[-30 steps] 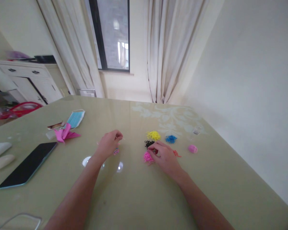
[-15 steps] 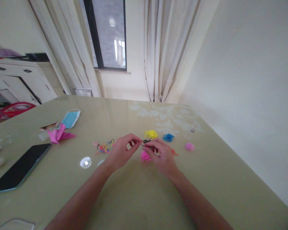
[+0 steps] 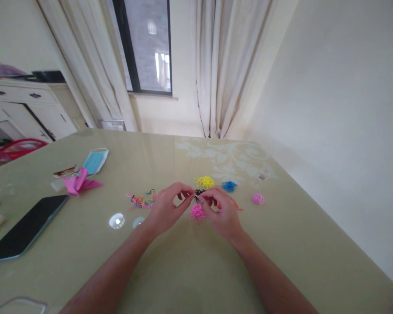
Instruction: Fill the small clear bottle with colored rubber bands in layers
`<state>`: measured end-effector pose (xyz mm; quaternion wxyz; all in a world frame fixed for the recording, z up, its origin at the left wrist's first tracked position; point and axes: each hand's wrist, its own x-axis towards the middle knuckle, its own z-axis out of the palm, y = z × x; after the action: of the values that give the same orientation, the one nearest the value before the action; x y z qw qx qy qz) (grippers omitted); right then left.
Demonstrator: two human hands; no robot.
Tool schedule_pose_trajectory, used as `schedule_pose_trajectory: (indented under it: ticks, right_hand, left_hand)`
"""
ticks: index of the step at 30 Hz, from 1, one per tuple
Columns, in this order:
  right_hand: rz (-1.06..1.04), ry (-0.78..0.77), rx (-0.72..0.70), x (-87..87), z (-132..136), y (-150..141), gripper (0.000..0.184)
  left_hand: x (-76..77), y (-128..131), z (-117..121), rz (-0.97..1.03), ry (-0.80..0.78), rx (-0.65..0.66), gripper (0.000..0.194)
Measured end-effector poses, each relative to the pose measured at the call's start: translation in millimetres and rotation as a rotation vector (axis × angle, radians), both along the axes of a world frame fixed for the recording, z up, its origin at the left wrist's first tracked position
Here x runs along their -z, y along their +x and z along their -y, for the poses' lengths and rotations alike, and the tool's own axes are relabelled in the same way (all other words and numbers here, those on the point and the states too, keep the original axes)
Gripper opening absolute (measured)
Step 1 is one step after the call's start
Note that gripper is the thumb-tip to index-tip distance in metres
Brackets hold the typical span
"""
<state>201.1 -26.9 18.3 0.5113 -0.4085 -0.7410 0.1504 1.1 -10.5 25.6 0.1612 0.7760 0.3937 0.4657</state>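
My left hand [image 3: 170,208] and my right hand [image 3: 221,213] meet over the table [image 3: 183,270], fingertips pinched together on a tiny thing I cannot make out. Just under them lie a pink heap of small elastic bands [image 3: 196,212] and a black heap [image 3: 199,192], partly hidden by my fingers. Behind sit a yellow heap [image 3: 205,181] and a blue heap [image 3: 229,186]. A mixed scatter of coloured bands [image 3: 140,200] lies left of my left hand. A few red bands [image 3: 237,206] peek out beside my right hand.
A pink round lump [image 3: 258,199] and a small clear item [image 3: 263,174] lie right of the heaps. A dark phone [image 3: 22,229], pink folded paper [image 3: 78,183] and a blue face mask [image 3: 95,160] lie at the left. A wall runs along the table's right edge.
My left hand left the mixed scatter and moved right to meet my right hand, uncovering the scatter. Both hands now pinch together above the pink heap.
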Motion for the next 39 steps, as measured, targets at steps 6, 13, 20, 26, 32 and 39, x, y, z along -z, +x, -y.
schedule_pose_trajectory:
  ticks: [6,13,20,26,32,39]
  right_hand:
    - [0.000,0.004,0.007,-2.1,0,0,0.009]
    - [0.015,-0.063,0.041,-2.4,1,0,0.008]
    - [-0.027,-0.020,0.019,-1.5,1,-1,0.012]
    - [-0.113,-0.008,0.008,-5.0,4,1,0.012]
    - [-0.227,-0.108,-0.010,-9.6,5,3,0.018]
    - [-0.320,-0.114,-0.024,-11.9,4,7,0.023]
  left_hand:
    - [-1.1,2,2,0.041,-0.001,0.018,0.005]
    - [-5.7,3,5,-0.006,0.044,-0.048,0.007]
    - [-4.4,5,7,0.016,0.044,-0.021,0.006]
    - [-2.0,-3,-1,-0.066,-0.075,-0.159,0.017]
    - [2.3,-40,-13,-0.865,-0.323,-0.525,0.021]
    - [0.0,-50,-15,-0.991,-0.514,-0.569,0.024]
